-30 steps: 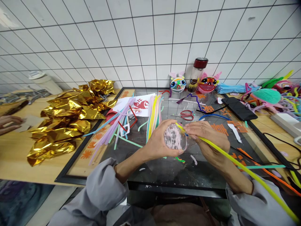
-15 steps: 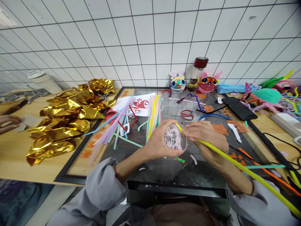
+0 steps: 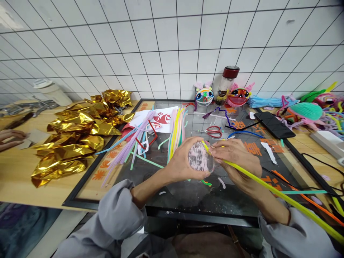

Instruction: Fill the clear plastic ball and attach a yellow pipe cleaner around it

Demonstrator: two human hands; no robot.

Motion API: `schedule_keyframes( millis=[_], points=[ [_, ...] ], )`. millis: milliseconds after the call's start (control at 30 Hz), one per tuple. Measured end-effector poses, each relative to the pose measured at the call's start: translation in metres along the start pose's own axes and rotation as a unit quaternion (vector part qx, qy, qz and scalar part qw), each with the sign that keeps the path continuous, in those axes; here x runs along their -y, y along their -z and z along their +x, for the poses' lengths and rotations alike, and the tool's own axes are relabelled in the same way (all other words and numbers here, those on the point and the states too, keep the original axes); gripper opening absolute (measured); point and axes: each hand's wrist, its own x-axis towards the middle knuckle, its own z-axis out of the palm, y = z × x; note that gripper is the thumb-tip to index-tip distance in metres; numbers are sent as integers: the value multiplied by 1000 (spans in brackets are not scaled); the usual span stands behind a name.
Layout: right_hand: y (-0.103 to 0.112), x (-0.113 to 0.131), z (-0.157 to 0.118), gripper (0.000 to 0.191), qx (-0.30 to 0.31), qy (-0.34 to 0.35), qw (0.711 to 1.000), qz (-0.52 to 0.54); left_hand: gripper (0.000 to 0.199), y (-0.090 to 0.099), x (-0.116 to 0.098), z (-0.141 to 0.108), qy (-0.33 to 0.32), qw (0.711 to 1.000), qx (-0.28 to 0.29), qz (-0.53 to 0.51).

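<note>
In my left hand (image 3: 182,159) is a clear round ball (image 3: 200,158) with white-pink smears across its surface, the thumb below and fingers above it. My right hand (image 3: 236,157) pinches a long yellow pipe cleaner (image 3: 258,179) near its end, and that tip lies against the upper right of the ball. The rest of the pipe cleaner runs under the right palm and out past the right forearm. Beyond my hands lie red-handled scissors (image 3: 214,132) and a bundle of pastel pipe cleaners (image 3: 176,130).
Crumpled gold foil (image 3: 72,136) spreads over the left side, with another person's hand (image 3: 10,139) past it. At the back stand a bottle (image 3: 226,84) and two decorated animal-face balls (image 3: 204,95). A black phone (image 3: 274,124) and an orange pipe cleaner (image 3: 309,196) lie right.
The view has shifted very slightly. Both hands keep their hold on the ball and the yellow pipe cleaner, with hardly any visible movement.
</note>
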Motion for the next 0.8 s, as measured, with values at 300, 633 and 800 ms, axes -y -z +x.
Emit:
schedule_keyframes(
  millis=[300, 633, 800],
  points=[
    [0, -6, -2, 32, 5, 32, 999, -23, 87, -1, 1, 0, -2, 1000, 1, -4],
    [1, -4, -1, 20, 13, 29, 999, -32, 87, -2, 2, 1, 6, 1000, -2, -9],
    [1, -5, -1, 14, 22, 34, 999, -36, 88, -2, 2, 1, 15, 1000, 2, -6]
  ],
)
